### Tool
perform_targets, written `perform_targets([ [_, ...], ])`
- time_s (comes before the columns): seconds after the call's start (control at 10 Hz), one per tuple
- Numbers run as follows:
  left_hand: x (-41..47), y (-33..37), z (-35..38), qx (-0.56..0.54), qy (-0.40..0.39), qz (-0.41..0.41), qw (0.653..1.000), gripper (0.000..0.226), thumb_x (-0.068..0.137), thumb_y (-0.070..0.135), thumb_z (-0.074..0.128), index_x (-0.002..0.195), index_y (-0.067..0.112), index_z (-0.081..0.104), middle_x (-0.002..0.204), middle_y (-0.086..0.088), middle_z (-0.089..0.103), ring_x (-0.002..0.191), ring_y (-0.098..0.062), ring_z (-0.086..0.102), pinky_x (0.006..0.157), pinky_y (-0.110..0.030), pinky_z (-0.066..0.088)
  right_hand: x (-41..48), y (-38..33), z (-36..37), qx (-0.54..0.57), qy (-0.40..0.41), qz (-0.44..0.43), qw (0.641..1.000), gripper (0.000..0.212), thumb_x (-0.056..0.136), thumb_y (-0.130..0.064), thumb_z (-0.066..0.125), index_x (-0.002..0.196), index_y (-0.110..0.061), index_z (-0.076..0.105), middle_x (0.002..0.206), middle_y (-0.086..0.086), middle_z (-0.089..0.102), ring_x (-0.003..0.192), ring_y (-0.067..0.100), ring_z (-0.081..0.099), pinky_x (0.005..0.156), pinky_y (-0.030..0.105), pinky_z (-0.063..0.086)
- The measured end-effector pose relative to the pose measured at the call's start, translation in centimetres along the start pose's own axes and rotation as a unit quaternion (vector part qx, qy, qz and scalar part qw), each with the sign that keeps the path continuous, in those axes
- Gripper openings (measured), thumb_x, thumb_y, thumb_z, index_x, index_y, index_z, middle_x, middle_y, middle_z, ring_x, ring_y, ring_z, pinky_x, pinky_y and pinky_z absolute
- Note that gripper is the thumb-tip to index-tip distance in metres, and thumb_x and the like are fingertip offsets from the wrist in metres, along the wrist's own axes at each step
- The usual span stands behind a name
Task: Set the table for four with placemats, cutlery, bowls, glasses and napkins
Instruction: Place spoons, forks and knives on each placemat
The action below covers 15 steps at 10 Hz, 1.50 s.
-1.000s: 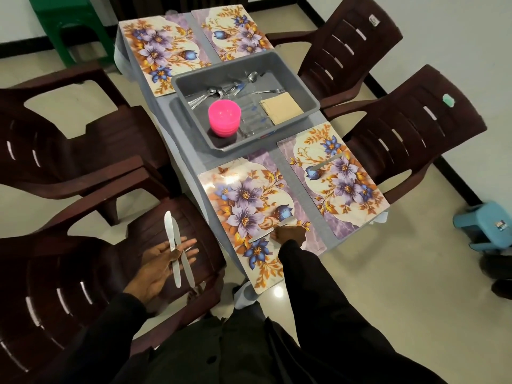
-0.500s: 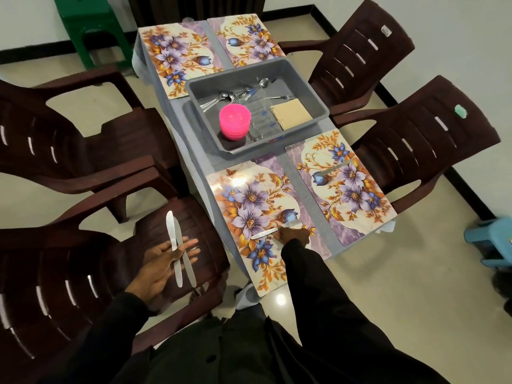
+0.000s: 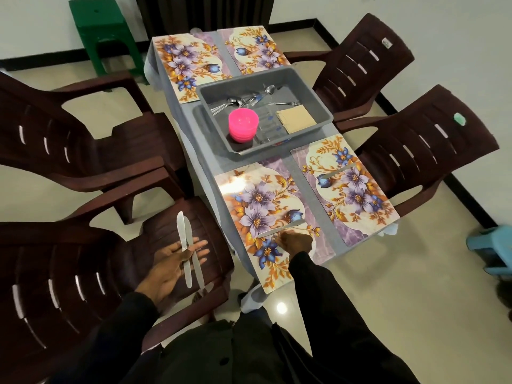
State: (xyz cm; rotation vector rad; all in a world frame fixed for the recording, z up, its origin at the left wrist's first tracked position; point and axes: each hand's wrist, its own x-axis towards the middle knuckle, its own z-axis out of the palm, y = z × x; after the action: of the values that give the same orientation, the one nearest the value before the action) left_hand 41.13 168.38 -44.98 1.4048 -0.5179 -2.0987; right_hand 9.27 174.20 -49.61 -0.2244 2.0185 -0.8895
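Four floral placemats lie on the grey table. My right hand (image 3: 296, 242) hovers over the near-left placemat (image 3: 249, 195). Its curled fingertips are at the near edge of a knife (image 3: 293, 225) lying flat there, and I cannot tell if they still pinch it. A second knife (image 3: 339, 171) lies on the near-right placemat (image 3: 357, 206). My left hand (image 3: 171, 264) is held palm up over the chair seat, with two knives (image 3: 186, 245) crossed on its straight fingers under my thumb. A grey tub (image 3: 315, 101) holds stacked pink bowls (image 3: 243, 126), spoons and forks (image 3: 243, 99), clear glasses (image 3: 267, 127) and tan napkins (image 3: 296, 118).
Brown plastic chairs stand around the table: two on the left (image 3: 69, 151), two on the right (image 3: 432, 151). The far placemats (image 3: 188, 62) are bare. A green stool (image 3: 102, 31) stands at the back left, a blue stool (image 3: 493, 250) on the floor at the right.
The knife under my right hand now lies flat on the near-left placemat, and the hand has slid along its near edge. My left hand keeps the two knives still.
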Motion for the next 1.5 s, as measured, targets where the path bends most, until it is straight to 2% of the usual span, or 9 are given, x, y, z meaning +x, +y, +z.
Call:
perform_targets([
  [0.2,-1.6,-1.4,1.2,0.03,-0.029,-0.017,0.999,0.028,0.097,-0.005,0.056,0.125,-0.005,0.062,0.119,-0.024,0.071,0.107,-0.038,0.072,0.085,-0.044,0.063,-4.2,2.6,0.8,-0.067,-0.021,-0.096,0.993,0.01,0.094,-0.024,0.071,0.095,-0.015,0.074,0.099,0.005,0.074,0.093,0.023,0.07,0.097,0.04,0.056],
  [0.4,-4.9,-2.4,3.1,0.045,-0.074,-0.018,0.996,0.029,0.096,-0.006,0.059,0.124,-0.008,0.062,0.118,-0.024,0.072,0.107,-0.039,0.072,0.079,-0.041,0.063,-10.1,0.9,0.8,-0.028,-0.098,-0.148,0.984,0.009,0.093,-0.009,0.071,0.09,-0.002,0.076,0.086,0.014,0.076,0.082,0.024,0.075,0.072,0.027,0.06],
  [0.6,-8.9,-3.7,4.1,0.061,-0.091,0.016,0.994,0.028,0.093,-0.005,0.062,0.121,-0.008,0.064,0.118,-0.024,0.072,0.108,-0.042,0.071,0.088,-0.045,0.061,-14.7,0.1,2.2,-0.052,-0.184,-0.207,0.959,0.02,0.095,-0.013,0.07,0.08,-0.025,0.074,0.07,-0.017,0.074,0.072,0.004,0.071,0.068,0.019,0.058],
  [0.8,-12.4,-7.0,3.3,0.047,-0.05,0.037,0.997,0.028,0.093,-0.006,0.063,0.121,-0.009,0.065,0.115,-0.029,0.071,0.108,-0.045,0.07,0.095,-0.055,0.057,-18.6,1.4,2.6,-0.084,-0.269,-0.216,0.935,0.013,0.093,-0.021,0.073,0.096,-0.009,0.078,0.086,0.0,0.078,0.08,0.016,0.074,0.074,0.024,0.059],
  [0.9,-14.2,-8.2,2.2,0.063,-0.029,0.049,0.996,0.028,0.091,-0.002,0.067,0.119,-0.006,0.067,0.113,-0.026,0.073,0.106,-0.04,0.072,0.094,-0.053,0.058,-20.4,2.1,2.6,-0.1,-0.298,-0.217,0.924,0.017,0.093,-0.021,0.073,0.098,-0.005,0.076,0.081,-0.002,0.076,0.074,0.01,0.072,0.073,0.026,0.059],
  [1.0,-16.4,-8.9,0.8,0.064,0.0,0.07,0.996,0.026,0.091,-0.001,0.067,0.117,-0.004,0.069,0.108,-0.023,0.075,0.1,-0.036,0.075,0.079,-0.037,0.063,-22.6,2.5,3.2,-0.09,-0.343,-0.213,0.911,0.018,0.096,-0.007,0.066,0.099,0.011,0.068,0.063,-0.003,0.069,0.052,0.005,0.063,0.052,0.018,0.053],
  [1.1,-18.6,-9.0,-0.9,0.035,0.013,0.085,0.996,0.026,0.092,0.001,0.067,0.118,-0.004,0.069,0.11,-0.025,0.074,0.101,-0.038,0.074,0.078,-0.036,0.063,-24.1,3.1,5.1,-0.088,-0.366,-0.205,0.903,0.016,0.096,-0.006,0.066,0.099,0.009,0.07,0.065,-0.007,0.072,0.055,0.004,0.063,0.052,0.017,0.052],
  [1.4,-24.9,-7.8,-12.3,-0.066,0.09,0.151,0.982,0.03,0.108,0.011,0.045,0.126,-0.003,0.063,0.118,-0.018,0.074,0.108,-0.032,0.073,0.08,-0.033,0.062,-32.0,3.9,15.5,-0.098,-0.397,-0.225,0.884,0.011,0.096,-0.013,0.066,0.094,-0.006,0.075,0.085,0.011,0.074,0.074,0.022,0.065,0.074,0.037,0.057],
  [1.5,-27.5,-7.5,-18.0,-0.074,0.116,0.183,0.973,0.033,0.108,0.016,0.045,0.131,-0.001,0.061,0.122,-0.014,0.073,0.113,-0.03,0.071,0.089,-0.035,0.06,-35.6,4.8,20.4,-0.092,-0.416,-0.232,0.875,0.014,0.098,-0.014,0.064,0.099,-0.003,0.073,0.086,0.01,0.073,0.076,0.02,0.068,0.072,0.032,0.057],
])
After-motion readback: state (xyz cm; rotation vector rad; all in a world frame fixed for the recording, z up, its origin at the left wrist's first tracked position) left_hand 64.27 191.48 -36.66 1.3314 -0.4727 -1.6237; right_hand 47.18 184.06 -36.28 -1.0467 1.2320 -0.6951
